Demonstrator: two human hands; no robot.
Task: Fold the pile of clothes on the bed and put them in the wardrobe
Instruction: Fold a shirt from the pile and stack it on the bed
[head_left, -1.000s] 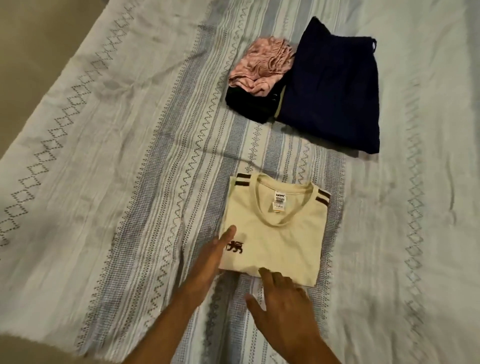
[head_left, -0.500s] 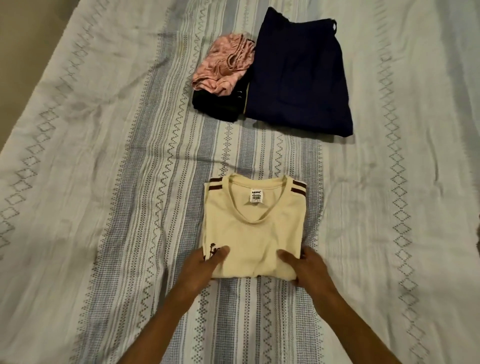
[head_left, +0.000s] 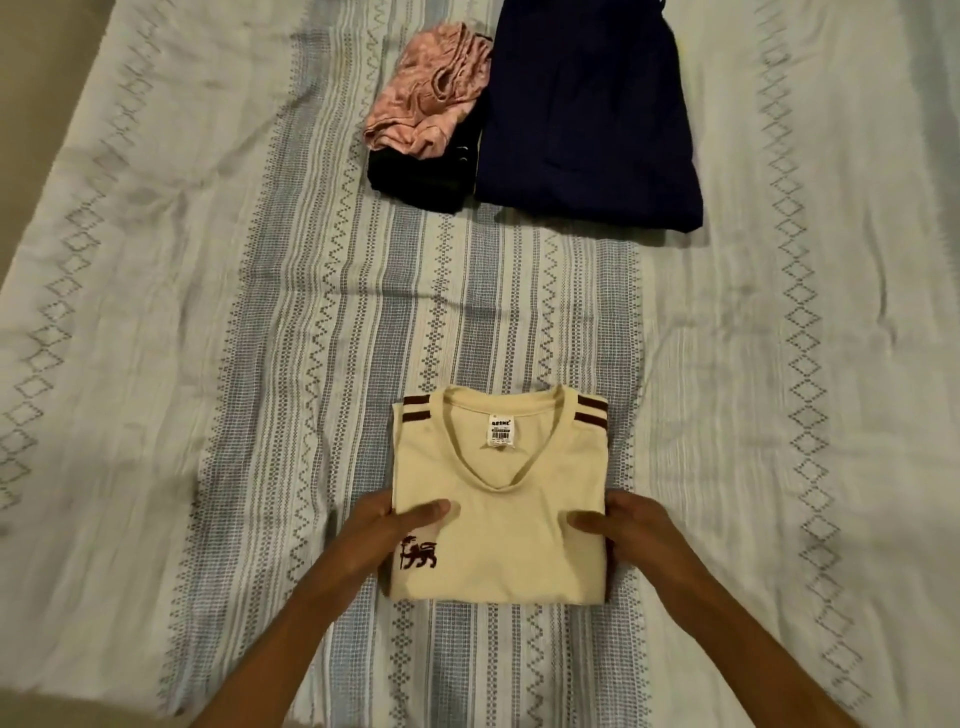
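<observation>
A folded cream T-shirt (head_left: 509, 499) with maroon shoulder stripes and a small maroon lion emblem lies on the bed in front of me. My left hand (head_left: 379, 535) grips its left edge, thumb on top and fingers hidden beneath. My right hand (head_left: 628, 530) grips the right edge the same way. Further back a folded navy garment (head_left: 587, 114) lies flat. Beside it, on the left, a crumpled pink garment (head_left: 431, 98) sits on a folded black one (head_left: 415, 179).
The bed is covered by a pale sheet (head_left: 208, 338) with blue-grey zigzag and diamond stripes. Its left edge runs diagonally at the upper left, with beige floor (head_left: 36, 78) beyond it. The wardrobe is out of view.
Both hands have slid from the shirt's near edge to its left and right sides and taken hold of it. The view has shifted so the back garments sit higher in frame.
</observation>
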